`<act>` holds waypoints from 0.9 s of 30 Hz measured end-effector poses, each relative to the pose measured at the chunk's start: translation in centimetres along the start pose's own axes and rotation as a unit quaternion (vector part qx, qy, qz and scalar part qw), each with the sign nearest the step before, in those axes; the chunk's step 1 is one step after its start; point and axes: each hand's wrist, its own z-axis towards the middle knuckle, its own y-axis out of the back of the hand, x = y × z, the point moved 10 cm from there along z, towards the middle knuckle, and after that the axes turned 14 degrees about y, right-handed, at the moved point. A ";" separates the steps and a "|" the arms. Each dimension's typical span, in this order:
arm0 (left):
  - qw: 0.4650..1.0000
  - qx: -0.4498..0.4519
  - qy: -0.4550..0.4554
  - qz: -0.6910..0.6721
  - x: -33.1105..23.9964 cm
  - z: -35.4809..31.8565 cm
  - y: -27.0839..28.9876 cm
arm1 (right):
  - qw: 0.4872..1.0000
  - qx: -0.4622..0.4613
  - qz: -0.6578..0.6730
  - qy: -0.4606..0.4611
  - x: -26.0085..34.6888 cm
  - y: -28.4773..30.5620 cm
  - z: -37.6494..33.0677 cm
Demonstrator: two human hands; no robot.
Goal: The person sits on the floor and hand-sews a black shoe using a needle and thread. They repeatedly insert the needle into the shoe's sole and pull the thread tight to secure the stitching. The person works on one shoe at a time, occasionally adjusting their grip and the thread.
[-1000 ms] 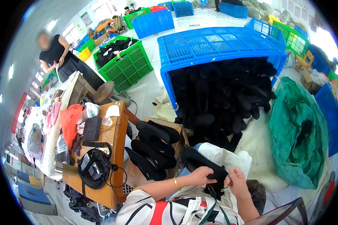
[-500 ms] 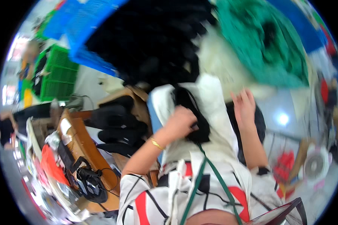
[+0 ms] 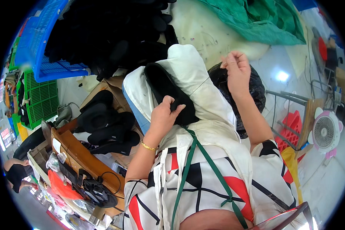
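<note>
Gripping left hand (image 3: 166, 117): thumb and fingers closed on the near end of a black, elongated fabric shoe (image 3: 161, 82).
Right hand (image 3: 237, 73): raised apart, fingers curled; whether they pinch anything, I cannot tell.
Lap: the shoe rests on a creased white cloth apron (image 3: 209, 105); a thin dark line (image 3: 200, 86), perhaps thread, crosses it.
Good handling: bracing the shoe against the lap probably keeps its soft fabric from twisting.
Beside: rounded black shoes (image 3: 96, 117) near brown cardboard (image 3: 119, 85); a crinkled, glossy black plastic bag (image 3: 220, 79).
Beyond: heaped black pieces (image 3: 111, 34) at a blue plastic lattice crate (image 3: 41, 42); rumpled green sheeting (image 3: 257, 23).
</note>
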 end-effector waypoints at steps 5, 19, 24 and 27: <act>0.992 -0.066 -0.054 -0.088 0.1 -0.6 1.1 | 0.985 -0.017 -0.111 0.128 4.3 2.3 1.5; 0.825 0.143 0.231 -0.496 6.8 -1.6 -3.4 | 0.926 0.295 0.018 -0.236 -1.9 -6.8 -10.8; 0.774 0.162 0.263 -0.552 6.7 -1.8 -4.2 | 0.906 0.397 -0.131 -0.062 -1.0 -10.4 -13.1; 0.761 0.161 0.275 -0.565 6.8 -1.9 -4.3 | 0.901 0.389 -0.180 -0.058 -1.2 -10.3 -12.5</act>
